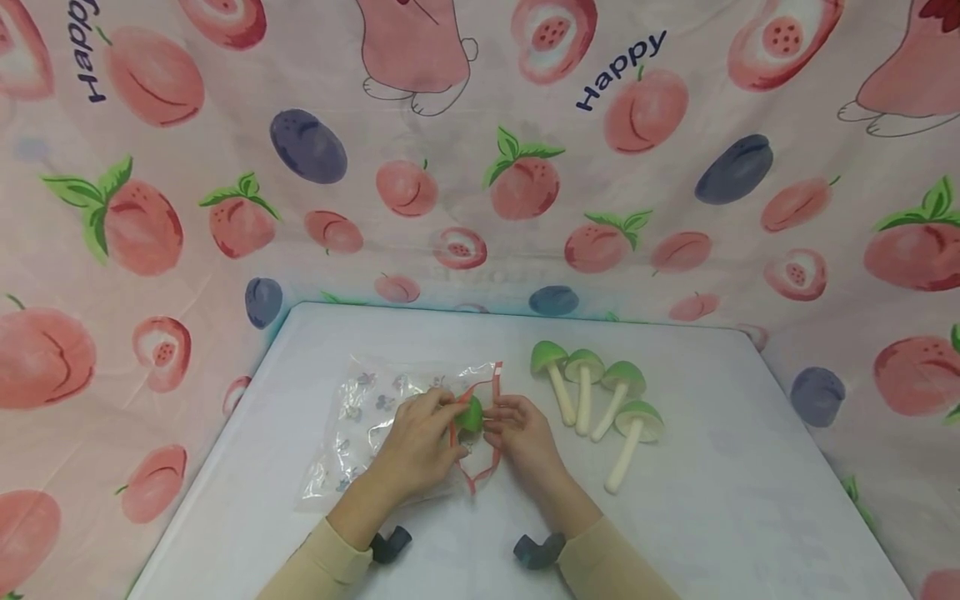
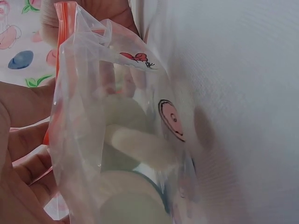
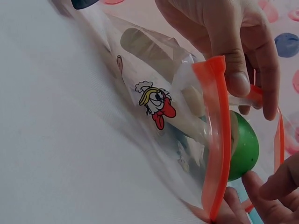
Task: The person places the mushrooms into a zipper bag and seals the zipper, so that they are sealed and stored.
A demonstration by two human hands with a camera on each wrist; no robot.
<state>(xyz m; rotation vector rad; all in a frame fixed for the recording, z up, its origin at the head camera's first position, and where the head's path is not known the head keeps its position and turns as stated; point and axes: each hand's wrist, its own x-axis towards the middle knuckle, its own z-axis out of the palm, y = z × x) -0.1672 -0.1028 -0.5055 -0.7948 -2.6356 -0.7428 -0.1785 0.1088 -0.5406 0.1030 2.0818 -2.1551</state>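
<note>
A clear zip bag (image 1: 367,417) with an orange-red rim and printed cartoon figures lies on the table, its mouth facing right. My left hand (image 1: 422,442) pinches the rim of the mouth between thumb and fingers. A toy mushroom's green cap (image 3: 244,147) sits in the opening, its stem pointing into the bag. My right hand (image 1: 525,435) touches this cap with its fingertips, other fingers lying by the lower rim. Through the plastic, a pale stem (image 2: 140,147) and another mushroom cap (image 2: 135,198) show. Folds partly hide what lies inside.
Several green-capped toy mushrooms (image 1: 622,379) with cream stems lie side by side to the right of my right hand. The white table (image 1: 720,500) meets a fruit-printed cloth (image 1: 465,192) at the back and sides. Black curved pieces (image 1: 540,552) sit at both wrists.
</note>
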